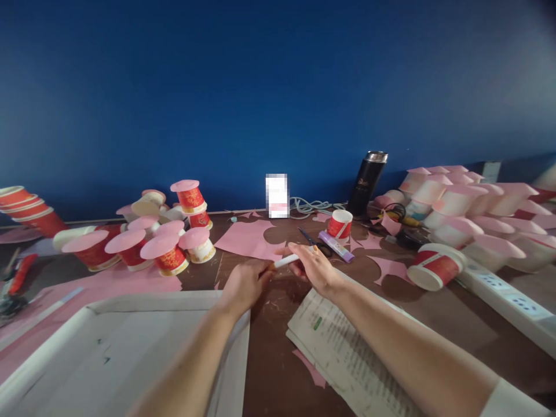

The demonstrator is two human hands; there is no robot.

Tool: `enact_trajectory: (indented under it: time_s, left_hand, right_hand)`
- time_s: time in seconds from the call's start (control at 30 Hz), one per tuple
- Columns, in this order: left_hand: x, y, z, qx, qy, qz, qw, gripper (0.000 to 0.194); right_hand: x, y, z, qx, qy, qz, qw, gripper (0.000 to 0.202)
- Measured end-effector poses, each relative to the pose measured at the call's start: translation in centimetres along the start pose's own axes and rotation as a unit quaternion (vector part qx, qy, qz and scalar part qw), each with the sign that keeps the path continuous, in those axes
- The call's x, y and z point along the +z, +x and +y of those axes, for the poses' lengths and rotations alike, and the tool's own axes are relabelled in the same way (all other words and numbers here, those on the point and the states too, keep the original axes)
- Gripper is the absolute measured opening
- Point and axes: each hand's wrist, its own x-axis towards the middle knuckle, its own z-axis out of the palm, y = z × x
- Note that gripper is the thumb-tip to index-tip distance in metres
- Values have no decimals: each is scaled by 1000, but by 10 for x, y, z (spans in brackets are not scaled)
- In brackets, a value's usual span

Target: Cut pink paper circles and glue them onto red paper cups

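Note:
A thin white stick-like object (286, 261) spans the gap between my hands at the middle of the table. My left hand (247, 285) is closed round its left end. My right hand (316, 270) lies over the right end, its fingers bent against it. Just behind my hands is a cut sheet of pink paper (249, 238). Dark scissors (310, 236), a purple glue tube (336, 246) and a small red paper cup (340, 225) are beyond my right hand. Printed paper (347, 347) lies under my right forearm.
Red cups with pink discs (165, 246) stand at the left, behind a white tray (237, 359). At the right are many pale cups with pink tops (460, 202), a power strip (499, 289), and a tipped red cup (436, 266). A black flask (367, 182) stands near the blue wall.

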Motion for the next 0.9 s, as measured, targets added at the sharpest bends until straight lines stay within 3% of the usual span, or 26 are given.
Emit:
enact_trajectory:
  time_s: [0.2,0.4,0.57,0.67,0.8,0.9]
  left_hand:
    - [4,-3,4,11,4,-5,1000,16]
    - [2,-1,2,13,35,-13,999,20]
    - [-6,1,1,-83,114,53,989,28]
    - [-10,1,-1,-143,137,99,975,36]
    - [-9,1,-2,-125,135,78,980,36]
    - [-6,0,-1,-57,101,13,993,27]
  right_hand:
    - [0,7,14,9,64,12,998,48]
    - [2,7,11,27,62,13,998,50]
    - [-18,15,-3,23,-27,-13,999,52]
    - [-47,28,-13,33,-92,63,993,58]
    - [-76,39,-23,48,-240,163,956,38]
    - [-76,34,-21,69,-471,131,869,29]
